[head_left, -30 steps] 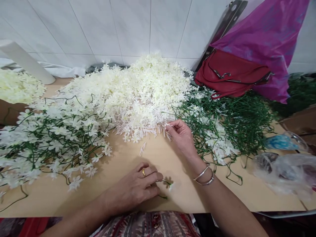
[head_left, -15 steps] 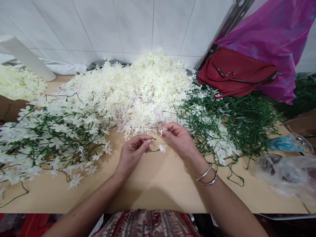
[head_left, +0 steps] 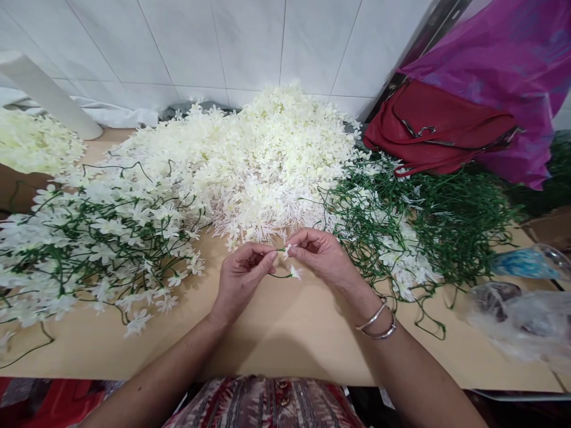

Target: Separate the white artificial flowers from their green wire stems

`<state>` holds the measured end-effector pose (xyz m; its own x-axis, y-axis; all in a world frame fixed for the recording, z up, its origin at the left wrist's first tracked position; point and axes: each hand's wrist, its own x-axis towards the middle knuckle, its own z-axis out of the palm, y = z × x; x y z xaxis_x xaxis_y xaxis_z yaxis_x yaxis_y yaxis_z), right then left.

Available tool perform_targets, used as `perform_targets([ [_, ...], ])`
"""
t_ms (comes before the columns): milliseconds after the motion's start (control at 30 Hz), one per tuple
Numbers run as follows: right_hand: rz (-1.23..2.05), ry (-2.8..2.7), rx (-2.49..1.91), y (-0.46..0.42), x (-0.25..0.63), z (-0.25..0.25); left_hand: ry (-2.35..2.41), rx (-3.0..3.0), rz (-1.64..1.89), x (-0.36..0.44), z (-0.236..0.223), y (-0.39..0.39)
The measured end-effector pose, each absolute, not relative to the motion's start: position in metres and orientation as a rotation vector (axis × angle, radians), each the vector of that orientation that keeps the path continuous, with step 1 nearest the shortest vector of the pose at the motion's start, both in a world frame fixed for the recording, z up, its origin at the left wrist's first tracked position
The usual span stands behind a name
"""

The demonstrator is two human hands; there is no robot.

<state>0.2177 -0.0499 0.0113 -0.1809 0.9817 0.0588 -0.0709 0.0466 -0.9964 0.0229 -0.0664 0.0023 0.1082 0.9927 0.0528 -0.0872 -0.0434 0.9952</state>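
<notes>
My left hand (head_left: 244, 274) pinches a thin green artificial flower stem (head_left: 281, 276). One end of this stem carries a white flower (head_left: 295, 272) that hangs below my fingers. The stem's other tip points right and meets a small white artificial flower (head_left: 288, 251), pinched between thumb and forefinger of my right hand (head_left: 322, 254). Whether the tip is inside that flower I cannot tell. Behind both hands rises a big heap of loose white blossoms (head_left: 267, 154). Stemmed white flowers (head_left: 102, 244) are piled on the left, and bare green stems (head_left: 455, 220) on the right.
A red handbag (head_left: 446, 128) and a purple plastic bag (head_left: 504, 65) stand at the back right. Near the right edge lie a blue-patterned cup (head_left: 521, 261) and a clear plastic bag (head_left: 530, 318). A white roll (head_left: 53, 95) leans at the back left. The tiled wall (head_left: 250, 41) bounds the table (head_left: 289, 333).
My right hand has brought the small white flower left to the green stem tip in my left hand. The gap between them has closed. The view has shifted slightly.
</notes>
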Motion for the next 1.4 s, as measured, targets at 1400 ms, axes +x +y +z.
perform_targets([
  [1400,1.367,-1.253,-0.992,-0.048,0.203,-0.004,0.964,1.166,1.139,0.024,-0.004,-0.061],
])
